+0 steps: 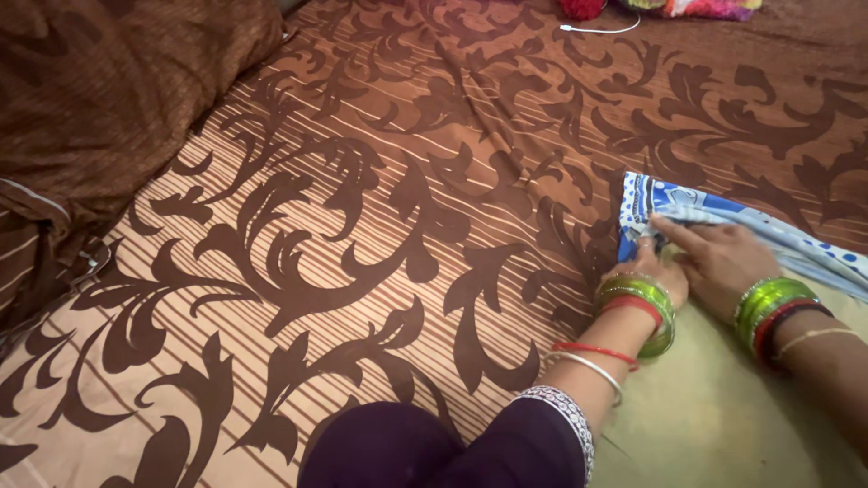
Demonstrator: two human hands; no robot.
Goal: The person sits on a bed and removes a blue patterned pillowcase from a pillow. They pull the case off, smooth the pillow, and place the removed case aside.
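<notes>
At the right edge of the brown bedsheet (362, 226), as seen from the head camera, a blue and white patterned cloth (660, 203) lies folded with its corner pointing toward the sheet's middle. The person's left hand (653, 271) rests on the near edge of that cloth, knuckles up and fingers curled down into the fabric; whether it actually pinches the cloth cannot be told, since the fingertips are hidden. Green and red bangles (640, 303) sit on the left wrist, just nearer the viewer than the cloth, with a thin silver bangle (588, 366) further down the forearm. The right hand (719, 262) lies flat beside the left, touching it, palm down with fingers extended and pressed onto the cloth, the index finger pointing along the cloth's upper fold; it grips nothing visibly. A second set of green and red bangles (778, 312) circles the right wrist, nearer the viewer than the cloth. Under both forearms, adjoining the cloth's near side, lies a plain pale green fabric (723, 407). A dark purple sleeve with a white trim (542, 434) covers the left arm, well below the cloth. Far to the left of the cloth a brown pillow (117, 90) rests on the sheet. Beyond the cloth, at the top edge, lie a white cable (597, 29) and a bright multicoloured bundle (696, 7).
</notes>
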